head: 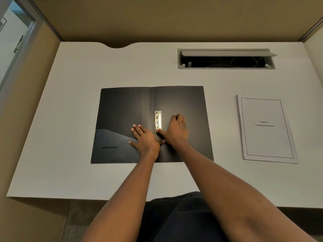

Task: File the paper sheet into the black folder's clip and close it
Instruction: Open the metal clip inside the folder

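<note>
Black folder (183, 102) open flat on desk (87, 67) | left hand (145, 138) spread flat, pinning cover | right hand (176, 130) curled, empty, thumb at metal clip (158, 120) | paper sheet (267, 128) well apart, right | lift lever fully, hold folder steady

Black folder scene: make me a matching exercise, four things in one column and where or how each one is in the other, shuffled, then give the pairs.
Things:
1. black folder
2. paper sheet
3. left hand
4. metal clip

States:
A. flat on the folder's left cover
B. lying open on the desk
C. on the desk, right of the folder
D. beside the spine, on the right cover

Pairs: 1-B, 2-C, 3-A, 4-D
</note>
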`<action>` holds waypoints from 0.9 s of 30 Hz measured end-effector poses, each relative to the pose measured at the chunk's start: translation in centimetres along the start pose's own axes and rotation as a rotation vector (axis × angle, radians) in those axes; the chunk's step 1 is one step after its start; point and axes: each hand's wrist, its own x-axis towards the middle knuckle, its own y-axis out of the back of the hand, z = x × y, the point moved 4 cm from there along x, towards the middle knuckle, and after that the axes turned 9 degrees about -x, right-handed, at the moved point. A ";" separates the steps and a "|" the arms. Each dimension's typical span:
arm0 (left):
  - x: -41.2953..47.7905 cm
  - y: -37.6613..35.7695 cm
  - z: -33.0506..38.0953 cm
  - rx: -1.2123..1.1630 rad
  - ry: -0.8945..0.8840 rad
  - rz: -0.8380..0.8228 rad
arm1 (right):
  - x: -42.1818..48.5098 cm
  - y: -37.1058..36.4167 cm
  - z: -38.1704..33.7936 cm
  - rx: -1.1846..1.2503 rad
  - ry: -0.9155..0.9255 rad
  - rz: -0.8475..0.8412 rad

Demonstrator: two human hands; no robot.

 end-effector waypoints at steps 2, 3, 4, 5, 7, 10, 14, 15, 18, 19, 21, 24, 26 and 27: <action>0.2 -0.1 0.0 -0.002 0.002 0.000 | 0.0 -0.2 -0.2 -0.041 -0.016 0.018; 0.3 -0.1 0.0 -0.001 0.002 0.002 | 0.0 -0.2 -0.4 -0.061 -0.021 0.025; 0.3 -0.1 0.0 0.002 0.004 0.004 | 0.0 -0.3 -0.5 -0.078 -0.024 0.029; 0.3 -0.2 0.1 0.006 0.006 0.006 | 0.1 -0.3 -0.7 -0.088 -0.027 0.032; 0.3 -0.2 0.1 0.013 0.008 0.007 | 0.1 -0.4 -0.9 -0.093 -0.039 0.033; 0.3 -0.2 0.1 0.019 0.005 0.012 | 0.1 -0.4 -1.2 -0.117 -0.053 0.032; 0.2 -0.2 0.1 0.026 0.012 0.010 | 0.3 -0.5 -1.5 -0.127 -0.065 0.022; 0.2 -0.2 0.1 0.027 0.012 0.007 | 0.3 -0.5 -1.6 -0.131 -0.066 0.023; 0.2 -0.1 0.2 0.028 0.013 0.003 | 0.3 -0.4 -1.6 -0.141 -0.061 0.031; 0.2 -0.1 0.2 0.028 0.016 0.002 | 0.3 -0.3 -1.7 -0.143 -0.059 0.034; 0.2 -0.1 0.3 0.026 0.021 -0.004 | 0.3 -0.2 -1.7 -0.137 -0.054 0.035; 0.1 0.0 0.4 0.033 0.027 -0.006 | 0.4 -0.1 -1.5 -0.107 -0.047 0.009; 0.1 0.0 0.5 0.026 0.027 -0.012 | 0.5 0.1 -1.3 -0.077 -0.040 -0.008; 0.0 0.0 0.5 0.025 0.027 -0.016 | 0.5 0.2 -1.2 -0.060 -0.038 -0.013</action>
